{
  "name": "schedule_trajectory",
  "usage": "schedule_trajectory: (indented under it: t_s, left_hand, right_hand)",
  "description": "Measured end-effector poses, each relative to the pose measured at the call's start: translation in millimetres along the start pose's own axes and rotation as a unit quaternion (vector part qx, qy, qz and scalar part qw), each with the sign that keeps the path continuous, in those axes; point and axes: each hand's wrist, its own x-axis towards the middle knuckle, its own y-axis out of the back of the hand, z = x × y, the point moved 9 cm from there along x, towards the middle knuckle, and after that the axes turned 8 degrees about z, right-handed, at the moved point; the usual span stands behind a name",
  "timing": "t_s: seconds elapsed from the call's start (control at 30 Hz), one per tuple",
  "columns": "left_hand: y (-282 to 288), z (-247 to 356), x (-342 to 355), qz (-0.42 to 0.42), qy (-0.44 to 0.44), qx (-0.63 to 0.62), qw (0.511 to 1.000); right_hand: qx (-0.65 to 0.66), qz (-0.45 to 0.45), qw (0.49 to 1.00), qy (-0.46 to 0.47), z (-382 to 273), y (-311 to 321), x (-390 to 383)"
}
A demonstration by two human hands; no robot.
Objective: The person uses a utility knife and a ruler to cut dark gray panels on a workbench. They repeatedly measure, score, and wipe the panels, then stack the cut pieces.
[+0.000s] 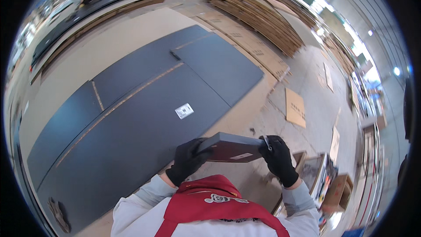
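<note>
A small dark grey rectangular panel (234, 142) with a white label on its side is held up in front of my red apron. My left hand (189, 160), in a black glove, closes on the panel's left end. At the other end my right hand (279, 158), gloved alike, grips it; a thin whitish piece (266, 143) shows by those fingers, its kind unclear. Beyond my left hand lie large dark grey boards (144, 131) flat on a brown sheet. One board carries a white label (184, 111). A small black object (175, 55) rests farther back on the boards.
A dark glove (58, 215) lies on the boards at lower left. Stacked brown sheets (258, 15) stand at the back, and flat cardboard (295, 107) is on the floor to the right. Near my right arm are an open cardboard box (338, 193) and a cluttered stand (313, 171).
</note>
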Motion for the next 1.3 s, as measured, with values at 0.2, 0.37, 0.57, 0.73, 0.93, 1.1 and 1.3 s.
schedule_trajectory:
  t_s: [0.2, 0.37, 0.57, 0.73, 0.93, 1.1, 1.3]
  left_hand:
    - [5, -21, 71, 0.139, -0.106, 0.173, 0.969]
    - [-77, -19, 129, 0.002, -0.171, 0.378, 0.910]
    - [-107, -80, 167, 0.015, -0.012, 0.408, 0.913]
    - [-120, -91, 166, -0.018, 0.023, 0.466, 0.884]
    - [-114, -84, 177, 0.002, 0.052, 0.438, 0.898]
    - [-119, -86, 174, 0.001, 0.061, 0.446, 0.893]
    - [-121, -89, 176, 0.005, 0.052, 0.446, 0.894]
  right_hand:
    - [-0.037, 0.179, 0.976, 0.119, 22, 0, 170]
    - [-0.010, 0.241, 0.906, 0.347, 25, -93, 386]
    - [0.059, -0.014, 0.922, 0.383, -45, -283, 593]
    - [0.120, -0.290, 0.840, 0.443, -74, -402, 660]
    - [0.011, -0.429, 0.813, 0.394, -73, -491, 645]
    - [0.047, -0.499, 0.768, 0.399, -70, -534, 626]
    - [-0.006, -0.392, 0.793, 0.466, -66, -519, 629]
